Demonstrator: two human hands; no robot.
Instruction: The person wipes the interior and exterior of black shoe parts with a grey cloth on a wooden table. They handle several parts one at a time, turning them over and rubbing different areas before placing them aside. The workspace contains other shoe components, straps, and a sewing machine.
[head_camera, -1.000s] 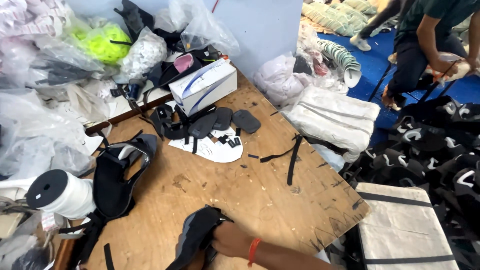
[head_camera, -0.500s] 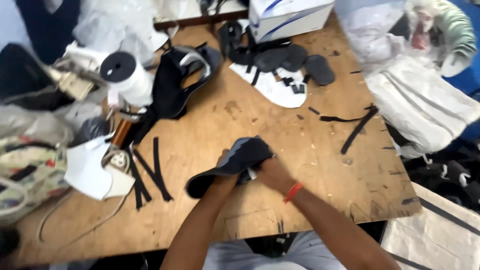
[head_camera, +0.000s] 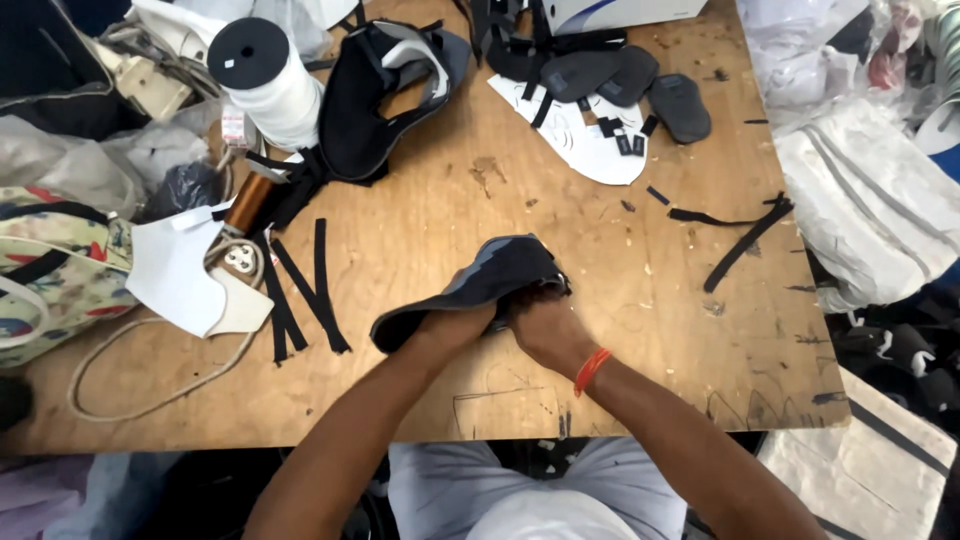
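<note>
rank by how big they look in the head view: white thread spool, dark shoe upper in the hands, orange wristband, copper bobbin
1. dark shoe upper
2. white thread spool
3. copper bobbin
4. orange wristband
The last two look close, so their order is unsure.

A scuffed plywood table carries a white thread spool, loose black straps, a white cut pattern piece, dark oval pads, a copper bobbin, and a folded dark grey fabric piece near its front edge.
</note>
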